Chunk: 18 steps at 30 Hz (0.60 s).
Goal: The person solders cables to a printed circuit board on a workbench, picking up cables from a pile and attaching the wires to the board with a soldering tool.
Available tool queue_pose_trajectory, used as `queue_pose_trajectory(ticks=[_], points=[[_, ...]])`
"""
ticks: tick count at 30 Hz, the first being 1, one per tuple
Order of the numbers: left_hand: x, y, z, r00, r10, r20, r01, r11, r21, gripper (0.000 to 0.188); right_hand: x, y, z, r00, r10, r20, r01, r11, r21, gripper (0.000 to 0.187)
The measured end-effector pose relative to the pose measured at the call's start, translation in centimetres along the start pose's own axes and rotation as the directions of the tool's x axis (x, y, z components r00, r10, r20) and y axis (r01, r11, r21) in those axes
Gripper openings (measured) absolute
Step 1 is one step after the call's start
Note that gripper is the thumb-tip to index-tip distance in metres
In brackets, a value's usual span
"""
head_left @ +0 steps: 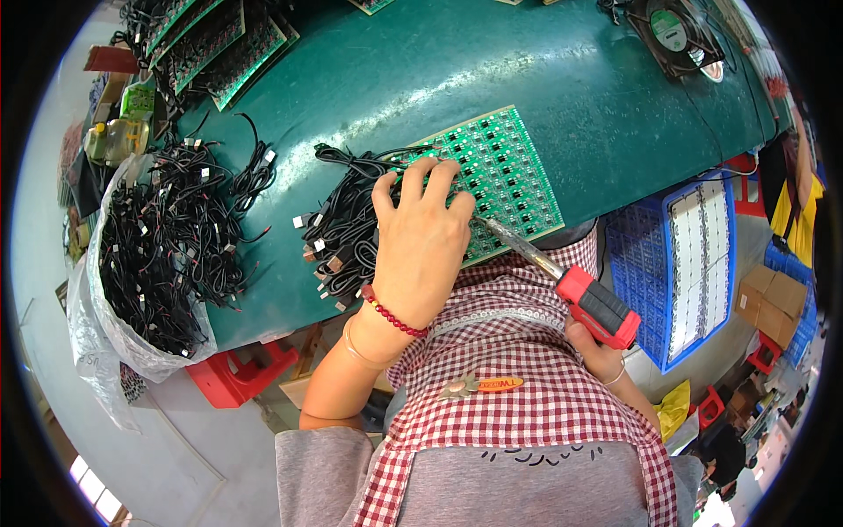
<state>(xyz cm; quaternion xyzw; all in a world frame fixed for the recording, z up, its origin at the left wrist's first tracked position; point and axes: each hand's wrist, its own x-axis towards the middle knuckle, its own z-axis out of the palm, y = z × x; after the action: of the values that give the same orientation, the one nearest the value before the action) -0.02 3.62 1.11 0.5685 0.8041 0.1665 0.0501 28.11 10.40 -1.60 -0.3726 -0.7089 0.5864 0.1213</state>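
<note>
A green circuit board panel (pixel 505 162) with rows of small parts lies at the bench's near edge. Over its left part is my left hand (pixel 426 228), fingers bent down and thumb near the iron's tip; whatever its fingertips pinch is hidden beneath them. Black cables (pixel 347 224) with metal plugs lie bundled beside and partly under that hand. A red and black soldering iron (pixel 597 303) is gripped in my right hand (pixel 599 353). Its metal tip points up and left, reaching the board close to my left thumb.
A plastic bag (pixel 193 338) piled with black cables sits at the bench's left edge. Stacked circuit boards (pixel 250 66) stand far left, a black fan (pixel 672 35) far right. A blue crate (pixel 667 351) holds white-edged panels at right. Below left is a red stool (pixel 233 378).
</note>
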Motion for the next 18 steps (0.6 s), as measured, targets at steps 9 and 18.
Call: queue_pose_trajectory(ticks=[9,18], points=[[0.01,-0.12,-0.04,1.000,0.000,-0.002,0.000,1.000,-0.004,0.008,-0.53,0.05,-0.60,0.997,0.057,-0.050,-0.047,0.981,0.188,0.017],[-0.06,-0.01,0.03,1.000,-0.002,-0.005,0.002,1.000,0.012,0.009,-0.47,-0.18,-0.74,0.997,0.062,-0.037,-0.055,0.983,0.174,0.020]])
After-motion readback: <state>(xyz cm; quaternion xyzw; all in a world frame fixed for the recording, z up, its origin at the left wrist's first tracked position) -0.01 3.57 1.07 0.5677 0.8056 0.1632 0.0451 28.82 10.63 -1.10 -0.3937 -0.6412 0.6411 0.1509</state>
